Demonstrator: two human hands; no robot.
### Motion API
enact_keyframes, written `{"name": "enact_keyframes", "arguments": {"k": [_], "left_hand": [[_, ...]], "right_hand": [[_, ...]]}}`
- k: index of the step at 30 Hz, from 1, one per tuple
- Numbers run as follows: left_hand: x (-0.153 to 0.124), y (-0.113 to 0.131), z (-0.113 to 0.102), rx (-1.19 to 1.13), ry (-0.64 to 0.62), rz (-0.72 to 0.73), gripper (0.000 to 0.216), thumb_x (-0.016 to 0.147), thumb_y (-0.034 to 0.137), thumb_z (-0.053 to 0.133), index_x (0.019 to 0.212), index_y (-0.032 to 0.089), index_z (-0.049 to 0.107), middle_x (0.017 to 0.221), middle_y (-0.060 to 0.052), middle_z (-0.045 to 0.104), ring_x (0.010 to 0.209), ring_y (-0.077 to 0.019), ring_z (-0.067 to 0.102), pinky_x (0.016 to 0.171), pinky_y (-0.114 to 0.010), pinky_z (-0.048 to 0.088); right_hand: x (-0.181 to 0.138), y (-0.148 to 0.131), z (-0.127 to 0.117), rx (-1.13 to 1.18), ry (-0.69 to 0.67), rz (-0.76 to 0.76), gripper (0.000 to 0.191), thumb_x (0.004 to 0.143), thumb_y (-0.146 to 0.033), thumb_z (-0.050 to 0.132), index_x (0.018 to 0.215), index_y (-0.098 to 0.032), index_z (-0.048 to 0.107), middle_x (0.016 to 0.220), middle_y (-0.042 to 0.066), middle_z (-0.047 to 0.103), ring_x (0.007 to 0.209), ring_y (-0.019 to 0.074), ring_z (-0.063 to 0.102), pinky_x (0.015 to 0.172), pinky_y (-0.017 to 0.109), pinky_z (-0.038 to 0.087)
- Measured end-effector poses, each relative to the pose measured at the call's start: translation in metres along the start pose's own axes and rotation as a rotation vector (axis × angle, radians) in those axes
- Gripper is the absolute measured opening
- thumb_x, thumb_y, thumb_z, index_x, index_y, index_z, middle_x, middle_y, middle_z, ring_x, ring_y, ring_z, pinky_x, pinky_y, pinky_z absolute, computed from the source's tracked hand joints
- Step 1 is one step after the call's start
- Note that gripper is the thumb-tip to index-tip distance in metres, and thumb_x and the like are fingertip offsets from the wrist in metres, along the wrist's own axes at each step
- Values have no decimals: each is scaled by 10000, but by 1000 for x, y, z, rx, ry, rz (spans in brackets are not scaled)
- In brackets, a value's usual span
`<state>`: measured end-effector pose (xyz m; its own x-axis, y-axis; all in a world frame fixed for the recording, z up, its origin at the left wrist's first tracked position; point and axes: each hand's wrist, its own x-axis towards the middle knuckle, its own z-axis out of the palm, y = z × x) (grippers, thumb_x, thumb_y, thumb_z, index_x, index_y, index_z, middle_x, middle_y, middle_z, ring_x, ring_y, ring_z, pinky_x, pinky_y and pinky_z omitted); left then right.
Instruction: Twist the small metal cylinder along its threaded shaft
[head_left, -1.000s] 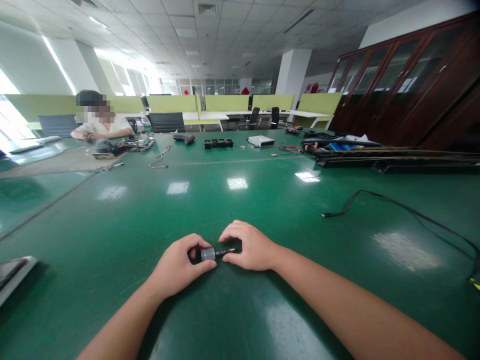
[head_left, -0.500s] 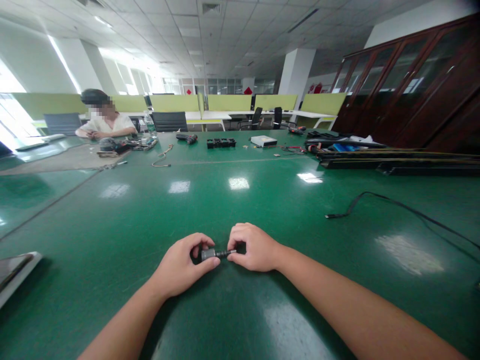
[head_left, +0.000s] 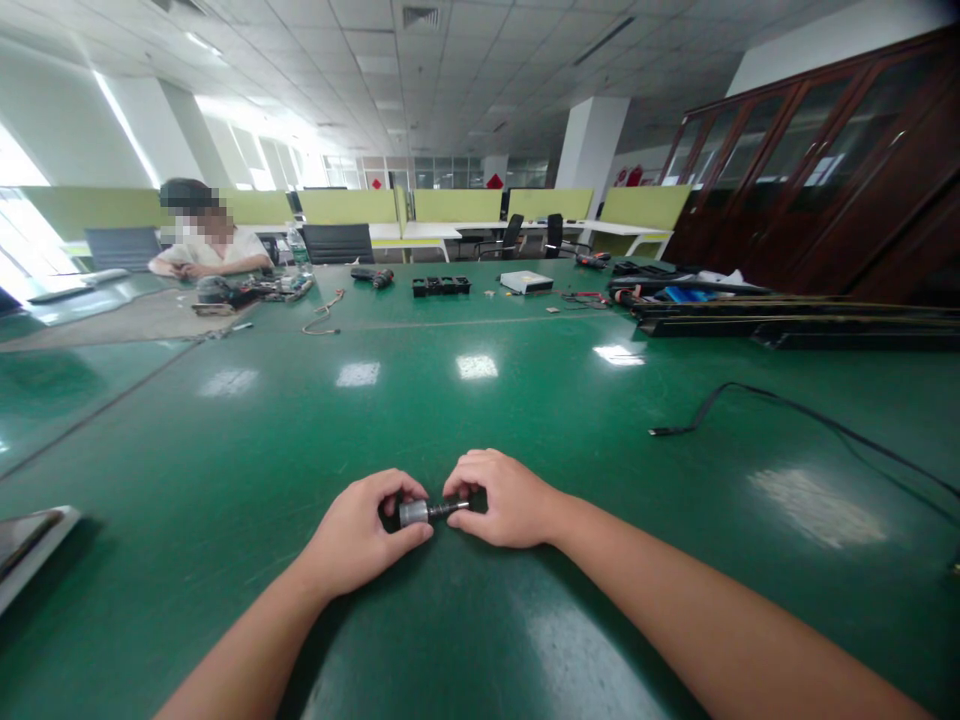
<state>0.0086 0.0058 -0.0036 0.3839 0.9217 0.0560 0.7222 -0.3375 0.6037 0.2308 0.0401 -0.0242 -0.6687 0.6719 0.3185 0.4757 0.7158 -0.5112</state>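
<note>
A small part with a grey cylindrical body and a thin dark, ribbed shaft (head_left: 438,511) lies sideways between my hands, low over the green table. My left hand (head_left: 367,528) has thumb and fingers round the grey body at its left end. At the shaft's bright right tip is my right hand (head_left: 504,500), its thumb below and its curled fingers above the shaft. The palm sides of both hands are partly hidden, and the part's exact kind is too small to make out.
A black cable (head_left: 750,388) runs across the table's right side. A light-edged flat object (head_left: 45,545) lies at the left edge. Farther back are a power drill (head_left: 373,277), a black slotted block (head_left: 441,286) and a white box (head_left: 526,283). Another person (head_left: 214,245) sits at the far left.
My right hand's fingers have moved slightly left along the shaft. The part and my left hand have shifted very little to the left.
</note>
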Motion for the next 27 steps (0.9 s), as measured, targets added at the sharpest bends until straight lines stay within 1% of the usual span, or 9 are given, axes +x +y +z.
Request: {"name": "enact_keyframes", "arguments": {"k": [3, 11, 19, 27], "left_hand": [[1, 0, 1, 13, 7, -9, 233, 719, 318, 700, 923, 208, 680, 804, 3, 659, 719, -177, 557, 652, -267, 401], [1, -2, 3, 10, 4, -16, 212, 727, 326, 706, 900, 206, 678, 780, 2, 646, 715, -181, 563, 639, -261, 390], [0, -1, 2, 47, 7, -11, 204, 756, 353, 686, 882, 195, 661, 768, 1, 623, 709, -181, 547, 640, -265, 382], [0, 0, 3, 40, 5, 9, 209, 760, 365, 694, 898, 210, 670, 798, -2, 639, 734, -184, 554, 653, -260, 389]], "right_hand": [[0, -4, 0, -13, -7, -4, 225, 726, -253, 740, 930, -190, 671, 821, 4, 644, 800, 166, 577, 782, 307, 422], [0, -8, 6, -6, -17, -65, 225, 787, -256, 691, 1003, -195, 675, 947, 41, 680, 916, 196, 584, 846, 341, 433], [1, -10, 5, 15, -18, -54, 176, 833, -212, 666, 1002, -174, 697, 933, 54, 696, 906, 194, 600, 839, 331, 440], [1, -9, 5, 14, -9, -81, 149, 826, -201, 676, 971, -177, 702, 885, 46, 694, 865, 185, 595, 815, 317, 441]]}}
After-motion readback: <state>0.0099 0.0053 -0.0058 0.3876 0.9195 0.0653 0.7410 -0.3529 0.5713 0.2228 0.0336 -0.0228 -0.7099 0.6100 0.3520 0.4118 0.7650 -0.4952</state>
